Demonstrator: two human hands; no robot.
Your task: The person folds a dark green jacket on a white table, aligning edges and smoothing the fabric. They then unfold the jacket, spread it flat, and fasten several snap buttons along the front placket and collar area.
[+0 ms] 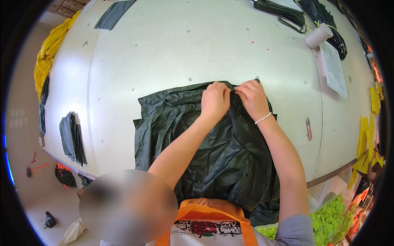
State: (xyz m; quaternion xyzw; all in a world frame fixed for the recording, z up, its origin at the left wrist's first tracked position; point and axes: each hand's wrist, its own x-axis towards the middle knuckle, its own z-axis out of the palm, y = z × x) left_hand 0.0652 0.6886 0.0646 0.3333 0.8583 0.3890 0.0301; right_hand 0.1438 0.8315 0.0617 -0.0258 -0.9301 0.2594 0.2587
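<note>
A dark green, shiny garment [205, 151] lies spread and wrinkled on the pale table in front of me, its lower part hanging over the near edge. At its far edge my left hand [216, 101] pinches the fabric between closed fingers. Close beside it, to the right, my right hand [251, 98] grips the same edge with thumb and fingers together. A short stretch of cloth runs between the two hands. A zipper seems to run down the garment's right side, partly behind my right wrist, which wears a beaded bracelet [263, 118].
Small thread snips [308, 128] lie right of the garment. Folded dark pieces [73, 137] rest at the left, another dark piece [115, 15] at the far left. A white cylinder [319, 36], paper sheet [333, 67] and dark strips [283, 12] occupy the far right. Yellow cloth [51, 53] hangs along the left edge.
</note>
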